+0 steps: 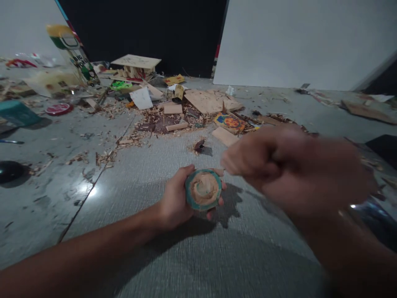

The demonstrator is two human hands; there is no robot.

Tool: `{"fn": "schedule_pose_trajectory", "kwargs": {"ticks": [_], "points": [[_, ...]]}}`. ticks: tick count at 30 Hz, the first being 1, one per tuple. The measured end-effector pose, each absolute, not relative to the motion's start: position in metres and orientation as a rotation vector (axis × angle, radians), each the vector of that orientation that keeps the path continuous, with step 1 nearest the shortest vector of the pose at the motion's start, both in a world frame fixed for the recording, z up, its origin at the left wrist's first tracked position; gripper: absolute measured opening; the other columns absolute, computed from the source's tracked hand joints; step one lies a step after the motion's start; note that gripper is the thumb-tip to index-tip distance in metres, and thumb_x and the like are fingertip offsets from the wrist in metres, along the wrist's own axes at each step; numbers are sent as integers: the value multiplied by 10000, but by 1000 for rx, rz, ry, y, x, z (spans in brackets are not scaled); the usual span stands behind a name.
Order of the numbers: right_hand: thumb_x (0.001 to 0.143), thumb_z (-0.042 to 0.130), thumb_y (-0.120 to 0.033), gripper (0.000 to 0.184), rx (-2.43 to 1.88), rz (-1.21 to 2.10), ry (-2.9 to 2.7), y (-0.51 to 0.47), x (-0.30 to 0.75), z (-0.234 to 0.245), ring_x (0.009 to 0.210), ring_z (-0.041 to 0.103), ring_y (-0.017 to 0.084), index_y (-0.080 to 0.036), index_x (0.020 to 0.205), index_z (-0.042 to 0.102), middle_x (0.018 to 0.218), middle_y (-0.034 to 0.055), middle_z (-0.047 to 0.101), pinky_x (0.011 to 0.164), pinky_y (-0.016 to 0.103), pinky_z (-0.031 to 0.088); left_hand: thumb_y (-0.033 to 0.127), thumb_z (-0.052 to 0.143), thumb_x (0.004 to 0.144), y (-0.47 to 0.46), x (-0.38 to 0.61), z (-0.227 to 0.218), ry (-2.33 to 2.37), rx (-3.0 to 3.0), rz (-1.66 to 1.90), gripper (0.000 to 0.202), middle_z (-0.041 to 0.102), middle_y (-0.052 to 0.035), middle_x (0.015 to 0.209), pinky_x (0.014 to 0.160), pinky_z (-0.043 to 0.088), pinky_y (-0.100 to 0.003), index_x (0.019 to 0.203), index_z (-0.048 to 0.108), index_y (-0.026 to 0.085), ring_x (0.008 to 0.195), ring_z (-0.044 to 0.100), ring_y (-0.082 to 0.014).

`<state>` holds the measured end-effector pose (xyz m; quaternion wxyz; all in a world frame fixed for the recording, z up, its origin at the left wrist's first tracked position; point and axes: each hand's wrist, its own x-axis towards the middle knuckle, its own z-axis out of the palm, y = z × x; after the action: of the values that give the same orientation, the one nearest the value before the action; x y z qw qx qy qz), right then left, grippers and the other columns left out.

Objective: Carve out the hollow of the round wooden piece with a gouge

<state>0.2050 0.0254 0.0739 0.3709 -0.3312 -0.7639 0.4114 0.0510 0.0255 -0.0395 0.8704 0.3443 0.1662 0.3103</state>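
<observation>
My left hand (178, 198) is wrapped round a small octagonal wooden block (190, 200) with a teal rim. Its top face is hollowed, showing rough pale wood and a teal patch at the centre. Above and to the right of the block, my right hand (279, 165) is raised close to the camera and blurred. Its fingers are curled into a fist; whatever they may hold cannot be made out. The two hands are apart.
Wood shavings and offcuts litter the floor around a flat wooden board (211, 101). A patterned card (230, 122) lies beside it. To the left are a teal block (18, 114), a red lid (58, 109) and a black round object (11, 171). White panels (304, 41) stand behind.
</observation>
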Motion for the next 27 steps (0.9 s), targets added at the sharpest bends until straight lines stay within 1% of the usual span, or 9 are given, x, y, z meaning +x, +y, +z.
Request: {"fn": "schedule_pose_trajectory", "kwargs": {"ticks": [2, 5, 7, 9, 11, 13, 18, 23, 27], "points": [[935, 464, -328, 448, -895, 975, -1900, 35, 215, 75, 461, 247, 133, -227, 524, 317, 490, -37, 275, 480, 320, 259, 531, 323, 919, 23, 49, -37, 324, 687, 719, 584, 687, -127, 790, 554, 439, -296, 1012, 690, 86, 652, 607, -219], [897, 596, -307, 350, -1162, 810, -2221, 43, 219, 68, 427, 325, 99, -204, 564, 573, 460, -44, 445, 427, 283, 206, 490, 357, 926, 21, 49, -36, 319, 646, 783, 535, 705, -132, 815, 617, 490, -325, 1014, 689, 81, 736, 652, -250], [883, 605, -271, 237, -1289, 761, -2437, 43, 218, 61, 428, 415, 99, -205, 697, 737, 511, -23, 599, 426, 266, 250, 479, 373, 932, 21, 50, -35, 346, 628, 805, 515, 716, -133, 833, 685, 514, -350, 1004, 694, 82, 781, 668, -259], [872, 585, -221, 223, -1315, 698, -2525, 41, 216, 57, 475, 503, 113, -224, 832, 804, 631, 6, 704, 461, 262, 306, 479, 391, 936, 22, 51, -34, 373, 609, 826, 501, 727, -135, 863, 737, 523, -372, 1014, 696, 90, 822, 678, -268], [838, 587, -165, 249, -1342, 624, -2542, 39, 213, 55, 496, 531, 125, -235, 899, 818, 685, 23, 735, 492, 266, 330, 485, 406, 939, 22, 52, -33, 391, 589, 843, 493, 733, -133, 888, 771, 524, -387, 1032, 698, 99, 853, 684, -272], [810, 600, -132, 248, -1390, 585, -2535, 37, 210, 53, 491, 527, 131, -228, 880, 818, 667, 35, 728, 498, 270, 327, 483, 414, 945, 22, 53, -34, 396, 567, 861, 482, 737, -129, 892, 784, 525, -391, 1039, 701, 107, 868, 687, -272], [841, 620, -168, 191, -1438, 508, -2496, 34, 203, 51, 528, 529, 150, -213, 841, 806, 644, 56, 704, 515, 280, 318, 422, 431, 965, 22, 55, -37, 424, 500, 963, 411, 742, -114, 875, 790, 525, -375, 989, 707, 119, 903, 691, -269], [883, 591, -172, 205, -1498, 593, -2479, 30, 196, 50, 534, 472, 122, -201, 805, 779, 650, 28, 678, 518, 283, 292, 366, 498, 946, 23, 55, -39, 439, 442, 1043, 315, 747, -99, 881, 841, 523, -360, 875, 707, 142, 951, 691, -263], [876, 590, -153, 210, -1496, 622, -2448, 28, 194, 47, 522, 408, 101, -186, 750, 754, 605, -12, 628, 507, 280, 285, 351, 524, 940, 22, 55, -39, 434, 435, 1069, 285, 750, -93, 894, 871, 521, -360, 887, 718, 149, 970, 694, -263]]}}
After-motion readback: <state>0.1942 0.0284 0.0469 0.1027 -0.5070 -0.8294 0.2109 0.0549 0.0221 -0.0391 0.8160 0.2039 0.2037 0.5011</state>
